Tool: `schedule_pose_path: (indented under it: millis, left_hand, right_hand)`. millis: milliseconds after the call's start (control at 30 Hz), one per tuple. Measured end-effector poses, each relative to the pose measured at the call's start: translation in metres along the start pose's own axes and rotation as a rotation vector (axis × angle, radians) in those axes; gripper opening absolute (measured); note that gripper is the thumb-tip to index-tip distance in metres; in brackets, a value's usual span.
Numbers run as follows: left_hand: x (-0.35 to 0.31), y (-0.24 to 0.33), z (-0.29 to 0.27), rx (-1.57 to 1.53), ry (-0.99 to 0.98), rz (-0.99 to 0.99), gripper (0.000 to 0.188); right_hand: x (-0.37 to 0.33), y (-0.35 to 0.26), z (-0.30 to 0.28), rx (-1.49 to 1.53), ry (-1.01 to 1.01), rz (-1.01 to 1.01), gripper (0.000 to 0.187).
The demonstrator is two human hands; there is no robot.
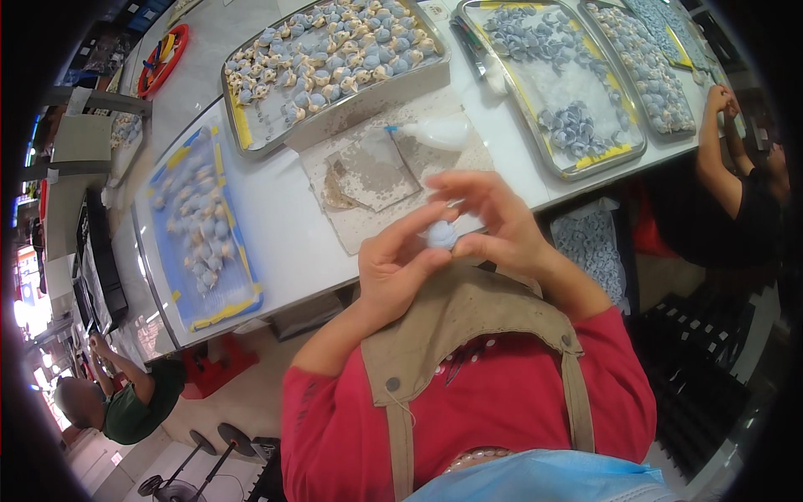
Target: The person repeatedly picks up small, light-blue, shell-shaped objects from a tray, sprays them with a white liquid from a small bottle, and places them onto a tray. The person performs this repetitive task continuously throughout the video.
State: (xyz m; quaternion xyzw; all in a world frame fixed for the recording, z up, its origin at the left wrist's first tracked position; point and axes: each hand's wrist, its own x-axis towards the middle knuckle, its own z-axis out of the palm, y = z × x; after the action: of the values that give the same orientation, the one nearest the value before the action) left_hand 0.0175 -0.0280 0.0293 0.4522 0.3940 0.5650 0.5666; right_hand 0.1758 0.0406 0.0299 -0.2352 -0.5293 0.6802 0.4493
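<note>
Piece [441,235], one, pale blue, rounded: raised before the apron [468,314], over the near edge of the worktop [293,230], seemingly for a close view.

Left hand [400,258]: narrowed on the piece, thumb below and fingers above, likely to steady so small a thing.

Right hand [495,224]: fingers arched, thumb at the piece's right edge; whether it grips cannot be told.

Board [376,171], stained, flat beyond the hands: probably shields the worktop.

Bottle [443,132], white, blue-tipped: lying on its side at the board's far part, presumably for easy reach.

Large tray [345,107]: blue-and-cream pieces, crowded together.

Blue tray [253,289], left: similar pieces, more loosely laid.

Petal tray [577,174], right: loose blue petals in two main heaps, perhaps for easy picking.
</note>
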Motion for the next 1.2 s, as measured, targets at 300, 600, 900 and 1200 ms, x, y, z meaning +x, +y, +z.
schedule_pose_path:
  millis: [300,600,900,1200]
  left_hand:
    - [-0.015,0.003,-0.006,0.031,-0.040,0.028,0.032]
    - [-0.005,-0.007,-0.033,0.166,-0.030,0.081,0.036]
    - [0.012,-0.007,-0.043,0.083,0.028,-0.006,0.023]
    - [-0.021,0.024,-0.132,1.123,0.724,0.113,0.030]
  right_hand:
    - [0.001,-0.006,-0.002,-0.105,-0.385,0.190,0.045]
    - [0.026,0.010,0.003,-0.230,-0.399,0.141,0.038]
    - [0.037,0.030,0.004,-0.106,-0.329,0.121,0.040]
    - [0.063,0.020,-0.017,-0.737,-0.041,-0.261,0.023]
